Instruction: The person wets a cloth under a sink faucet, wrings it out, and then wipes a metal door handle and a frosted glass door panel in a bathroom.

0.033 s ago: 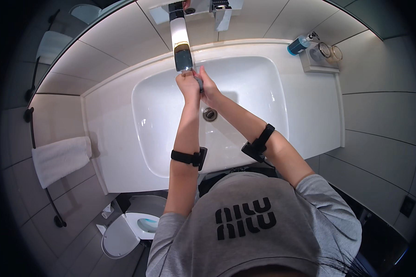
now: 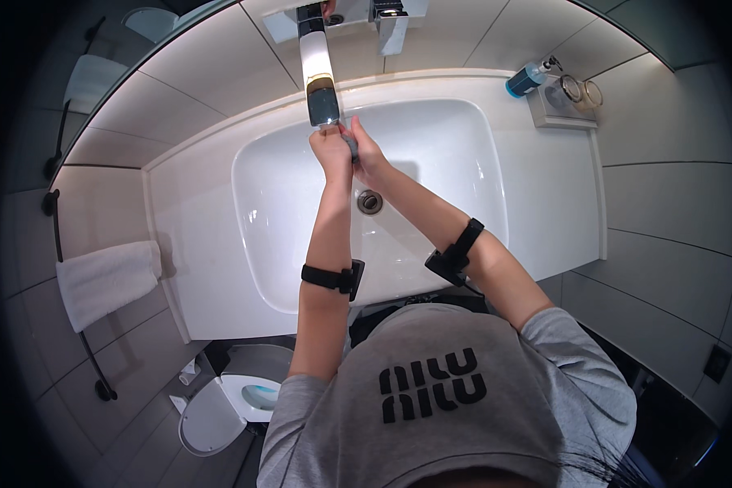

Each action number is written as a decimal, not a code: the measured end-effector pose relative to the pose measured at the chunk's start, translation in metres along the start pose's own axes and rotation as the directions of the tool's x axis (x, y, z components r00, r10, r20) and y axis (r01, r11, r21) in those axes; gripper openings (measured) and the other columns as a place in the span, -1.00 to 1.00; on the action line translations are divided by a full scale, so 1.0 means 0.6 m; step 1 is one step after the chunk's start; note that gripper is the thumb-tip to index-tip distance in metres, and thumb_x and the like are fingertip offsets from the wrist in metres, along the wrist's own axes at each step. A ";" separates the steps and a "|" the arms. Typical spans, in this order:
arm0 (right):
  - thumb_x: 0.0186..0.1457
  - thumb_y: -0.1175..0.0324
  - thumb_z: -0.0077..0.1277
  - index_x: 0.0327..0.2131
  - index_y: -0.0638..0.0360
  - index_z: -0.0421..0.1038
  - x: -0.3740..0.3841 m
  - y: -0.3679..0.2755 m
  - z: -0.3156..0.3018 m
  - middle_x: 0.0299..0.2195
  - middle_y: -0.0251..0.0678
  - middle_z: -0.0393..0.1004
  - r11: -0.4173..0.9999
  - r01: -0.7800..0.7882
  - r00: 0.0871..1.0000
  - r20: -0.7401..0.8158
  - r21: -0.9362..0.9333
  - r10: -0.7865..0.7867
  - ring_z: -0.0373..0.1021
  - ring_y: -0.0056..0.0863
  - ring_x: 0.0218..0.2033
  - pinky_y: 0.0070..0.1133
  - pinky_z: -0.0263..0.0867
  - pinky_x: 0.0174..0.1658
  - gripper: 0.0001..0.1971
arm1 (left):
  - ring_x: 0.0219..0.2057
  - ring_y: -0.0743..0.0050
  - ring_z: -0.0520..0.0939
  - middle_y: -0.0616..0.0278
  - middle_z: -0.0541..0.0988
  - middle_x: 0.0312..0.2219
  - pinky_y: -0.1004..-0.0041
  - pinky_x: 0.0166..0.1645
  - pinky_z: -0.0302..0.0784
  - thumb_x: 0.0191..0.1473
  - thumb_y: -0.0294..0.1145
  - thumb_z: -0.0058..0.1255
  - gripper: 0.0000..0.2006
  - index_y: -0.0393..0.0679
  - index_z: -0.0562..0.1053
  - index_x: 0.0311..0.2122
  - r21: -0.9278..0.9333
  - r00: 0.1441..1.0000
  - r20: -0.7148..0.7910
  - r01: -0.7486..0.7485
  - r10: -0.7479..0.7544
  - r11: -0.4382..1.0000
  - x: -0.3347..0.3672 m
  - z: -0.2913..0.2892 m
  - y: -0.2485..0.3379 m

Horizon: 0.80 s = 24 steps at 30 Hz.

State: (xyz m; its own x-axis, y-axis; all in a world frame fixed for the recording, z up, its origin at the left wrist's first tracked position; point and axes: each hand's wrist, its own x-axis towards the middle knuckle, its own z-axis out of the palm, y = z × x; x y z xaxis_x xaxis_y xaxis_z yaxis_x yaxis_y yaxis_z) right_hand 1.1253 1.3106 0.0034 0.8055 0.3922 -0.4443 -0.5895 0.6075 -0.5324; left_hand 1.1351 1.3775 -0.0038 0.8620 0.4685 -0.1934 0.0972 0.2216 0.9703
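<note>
Over the far part of a white washbasin (image 2: pixel 431 244), my two hands are together just below the end of a wide flat chrome faucet spout (image 2: pixel 324 104). My left hand (image 2: pixel 331 152) is closed, its fingers curled out of sight. My right hand (image 2: pixel 369 156) bends round from the other side, thumb pointing up. Pinched between them is a small dark grey object (image 2: pixel 350 148); the fingers hide most of it, so its kind cannot be told. A clear glint at the spout's mouth looks like water meeting the left hand. The round drain (image 2: pixel 370 202) lies nearer me.
A blue pump bottle (image 2: pixel 525 80) stands at the back right beside a tray (image 2: pixel 565 120) with two glasses. A second chrome fitting (image 2: pixel 392 32) juts from the wall. White towels (image 2: pixel 110 281) hang on a left rail. A toilet (image 2: pixel 252 398) sits at lower left. Black straps circle both forearms.
</note>
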 end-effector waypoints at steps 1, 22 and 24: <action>0.20 -0.12 -0.33 -0.06 0.03 0.31 0.003 -0.003 -0.001 -0.17 -0.46 0.42 1.000 -0.005 1.000 0.000 -0.003 0.005 0.35 -0.64 -0.18 -0.58 0.30 -0.13 -0.52 | -0.67 0.56 0.36 0.28 0.39 -0.72 0.52 -0.57 0.22 0.13 -0.37 -0.16 -0.70 -0.28 0.37 -0.60 0.019 1.000 -0.002 -0.025 0.025 1.000 0.001 0.000 0.000; 0.13 0.20 -0.12 -0.37 0.23 0.43 0.041 0.001 0.009 -0.53 -0.36 0.42 0.871 0.035 0.984 -0.136 -0.490 -0.115 0.33 -0.58 -0.56 -0.55 0.25 -0.53 -0.72 | -0.41 0.62 0.40 0.34 0.42 -0.41 0.55 -0.43 0.31 0.20 0.01 -0.34 -0.57 -0.16 0.40 -0.23 -0.102 0.978 0.079 0.199 -0.191 0.975 -0.030 -0.015 0.013; 0.11 0.20 -0.11 -0.41 0.27 0.44 0.050 0.001 0.011 -0.54 -0.32 0.43 0.798 0.092 0.976 -0.103 -0.596 -0.189 0.33 -0.56 -0.55 -0.52 0.24 -0.55 -0.71 | -0.39 0.60 0.47 0.32 0.49 -0.35 0.58 -0.46 0.32 0.21 0.11 -0.40 -0.46 -0.19 0.43 -0.16 -0.083 0.984 0.081 0.164 -0.157 0.983 -0.021 -0.021 0.002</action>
State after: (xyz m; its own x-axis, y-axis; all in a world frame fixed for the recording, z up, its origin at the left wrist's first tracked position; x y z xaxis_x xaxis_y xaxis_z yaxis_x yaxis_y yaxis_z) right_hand 1.1494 1.3271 -0.0056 0.8919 0.1967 -0.4073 -0.4326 0.1086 -0.8950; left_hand 1.1181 1.3823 -0.0021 0.8734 0.3573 -0.3309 0.1953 0.3655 0.9101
